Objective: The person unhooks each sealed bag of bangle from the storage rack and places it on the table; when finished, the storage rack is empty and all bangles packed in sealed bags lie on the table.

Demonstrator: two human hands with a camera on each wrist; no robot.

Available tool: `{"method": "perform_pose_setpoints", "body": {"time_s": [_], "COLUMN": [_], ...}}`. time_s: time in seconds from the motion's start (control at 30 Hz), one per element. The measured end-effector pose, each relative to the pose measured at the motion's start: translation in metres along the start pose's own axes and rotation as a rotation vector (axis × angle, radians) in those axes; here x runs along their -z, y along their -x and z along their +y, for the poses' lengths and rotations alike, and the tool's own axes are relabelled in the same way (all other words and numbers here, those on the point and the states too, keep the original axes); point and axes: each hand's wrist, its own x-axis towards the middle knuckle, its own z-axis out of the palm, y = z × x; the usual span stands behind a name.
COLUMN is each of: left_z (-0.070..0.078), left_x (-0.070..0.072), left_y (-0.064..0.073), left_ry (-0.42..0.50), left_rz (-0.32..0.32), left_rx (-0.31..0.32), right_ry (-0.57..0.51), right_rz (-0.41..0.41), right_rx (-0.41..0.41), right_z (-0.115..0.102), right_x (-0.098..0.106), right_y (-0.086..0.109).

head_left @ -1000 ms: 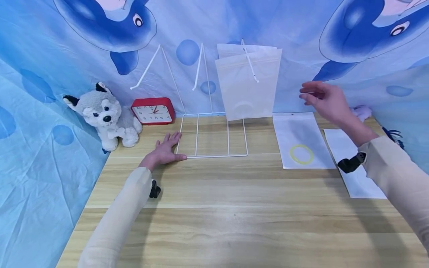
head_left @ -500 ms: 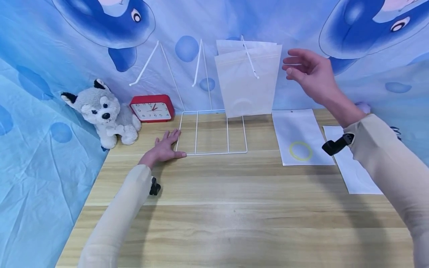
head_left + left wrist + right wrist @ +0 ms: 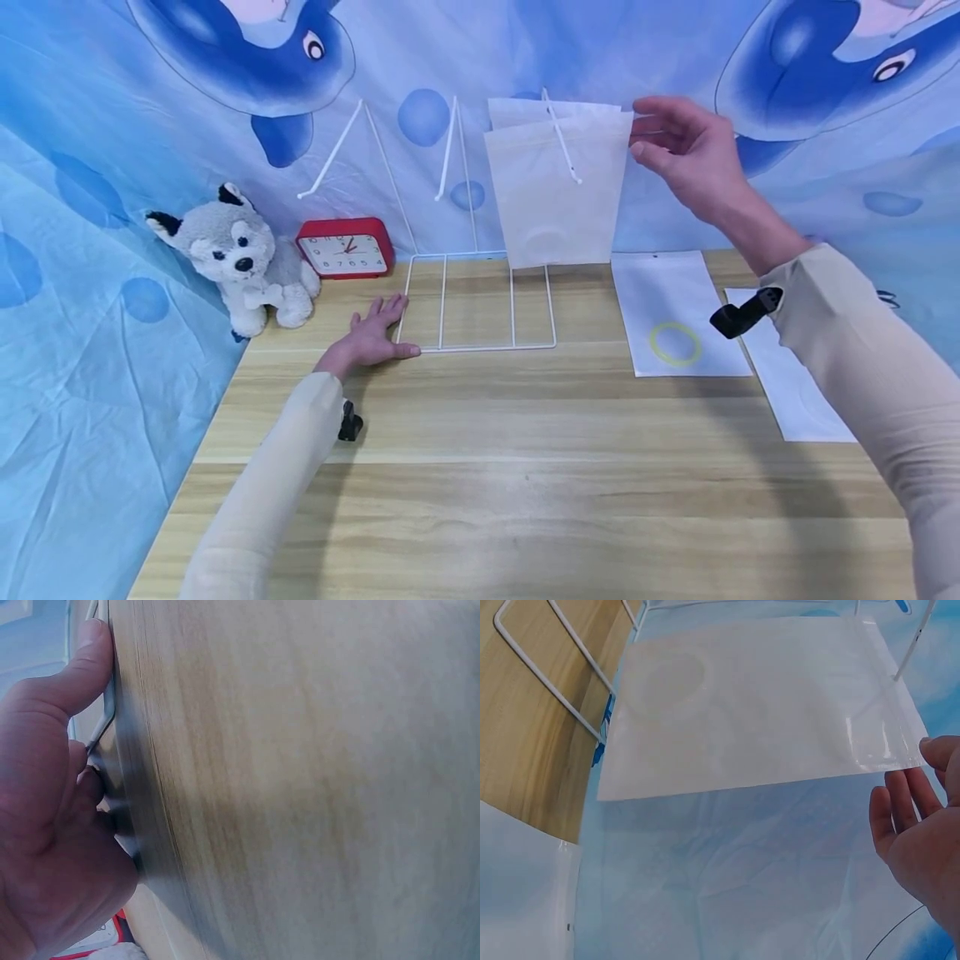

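My left hand lies spread at the front left corner of a white wire rack. Its thumb rests along the front bar; in the left wrist view, the thumb touches the wire. On the rack's right prong hang two white zip bags, the front bag overlapping the back bag. My right hand is raised beside the front bag's upper right edge, fingers loosely bent. In the right wrist view, my right hand has its thumb right at the bag's corner, other fingertips partly behind the edge.
Two white bags lie right of the rack: one bag with a yellow ring, and another bag partly under the right sleeve. A red clock and a plush husky stand at the left. A blue patterned cloth hangs behind.
My right hand has moved left and up from above the flat bags to the hanging bag's edge. The left hand has stayed on the rack corner.
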Motion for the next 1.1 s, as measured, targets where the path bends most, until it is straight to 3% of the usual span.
{"method": "perform_pose_setpoints", "body": {"time_s": [0.4, 0.67, 1.1], "left_z": [-0.001, -0.001, 0.001], "left_x": [0.0, -0.001, -0.001], "left_y": [0.002, 0.001, 0.003], "left_ry": [0.003, -0.003, 0.003], "left_rz": [-0.003, 0.003, 0.012], "left_rx": [0.003, 0.005, 0.007], "right_ry": [0.006, 0.125, 0.071], "right_rz": [-0.054, -0.132, -0.199], "right_rx": [-0.042, -0.069, -0.123], "right_z": [-0.006, -0.011, -0.009], "right_x": [-0.008, -0.018, -0.026], "right_y": [-0.006, -0.01, -0.014]}}
